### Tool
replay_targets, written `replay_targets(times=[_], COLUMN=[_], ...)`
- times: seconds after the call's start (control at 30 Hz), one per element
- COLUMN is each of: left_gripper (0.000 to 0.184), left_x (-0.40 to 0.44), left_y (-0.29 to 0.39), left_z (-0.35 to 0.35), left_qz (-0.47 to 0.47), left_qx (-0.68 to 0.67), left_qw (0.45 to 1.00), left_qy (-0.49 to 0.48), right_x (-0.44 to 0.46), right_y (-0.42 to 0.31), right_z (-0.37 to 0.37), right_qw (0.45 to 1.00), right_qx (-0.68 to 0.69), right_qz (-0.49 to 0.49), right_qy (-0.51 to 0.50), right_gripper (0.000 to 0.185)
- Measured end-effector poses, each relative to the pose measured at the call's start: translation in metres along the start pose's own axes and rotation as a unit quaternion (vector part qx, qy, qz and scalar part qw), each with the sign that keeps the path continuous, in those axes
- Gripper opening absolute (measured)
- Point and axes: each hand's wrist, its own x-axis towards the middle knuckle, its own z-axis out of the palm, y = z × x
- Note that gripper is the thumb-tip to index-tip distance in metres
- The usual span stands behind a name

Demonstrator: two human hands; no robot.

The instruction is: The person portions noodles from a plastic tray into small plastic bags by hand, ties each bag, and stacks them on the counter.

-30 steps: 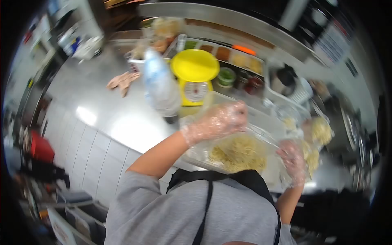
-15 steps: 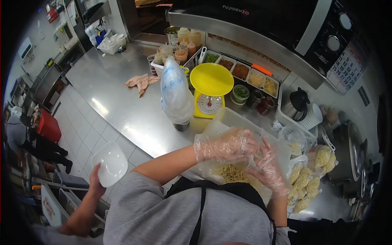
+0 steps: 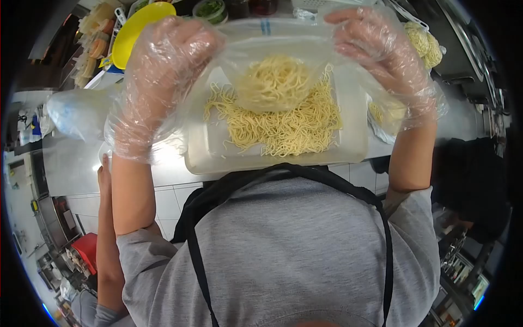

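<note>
A clear plastic bag (image 3: 275,82) with a clump of noodles at its bottom hangs between my two hands. My left hand (image 3: 174,65), in a clear plastic glove, is closed on the bag's left top corner. At the bag's right top corner, my gloved right hand (image 3: 376,46) pinches the edge with its fingers bent. Below and behind the bag, loose yellow noodles (image 3: 289,131) are spread in a translucent tub (image 3: 218,158). The bag covers part of the noodle pile.
A yellow scale pan (image 3: 133,35) is behind my left hand, a wrapped plastic bag (image 3: 79,114) left of it. Bagged noodles (image 3: 422,46) lie at the upper right. Another person's arm (image 3: 109,256) reaches up at the left, beside the steel counter (image 3: 65,169).
My hands were together over the tub; now they are apart and raised, with the bag stretched between them. The view has turned down and closer. The other person's arm has moved nearer the counter.
</note>
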Motion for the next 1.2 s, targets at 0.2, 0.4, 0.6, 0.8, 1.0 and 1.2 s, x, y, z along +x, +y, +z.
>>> replay_targets(times=[0.2, 0.4, 0.6, 0.8, 1.0, 1.2], left_gripper=[0.025, 0.022, 0.015, 0.017, 0.091, 0.061], left_x=[-0.009, 0.007, 0.002, 0.005, -0.024, -0.022], left_y=[-0.002, -0.001, 0.000, 0.034, 0.065, 0.060], left_z=[0.038, 0.052, 0.063, 0.082, 0.098, 0.057], left_qz=[0.033, -0.022, -0.117, -0.224, -0.329, -0.254], left_qx=[-0.039, -0.092, -0.139, -0.489, -0.507, -0.604], left_qw=[0.999, 0.994, 0.983, 0.833, 0.789, 0.740], left_qy=[-0.013, 0.056, 0.033, 0.129, 0.113, 0.150], right_x=[-0.013, -0.013, -0.006, 0.017, 0.029, 0.033], right_y=[0.021, 0.044, 0.041, 0.013, -0.004, -0.037], right_z=[0.024, 0.027, 0.048, 0.097, 0.078, 0.071], right_qw=[0.995, 0.987, 0.918, 0.974, 0.990, 0.966], right_qx=[-0.074, 0.000, 0.335, 0.079, 0.123, 0.253], right_qz=[-0.005, 0.081, 0.210, 0.189, 0.057, 0.043], right_qy=[-0.072, -0.139, -0.035, -0.100, 0.027, -0.030], right_gripper=[0.026, 0.042, 0.035, 0.024, 0.017, 0.017])
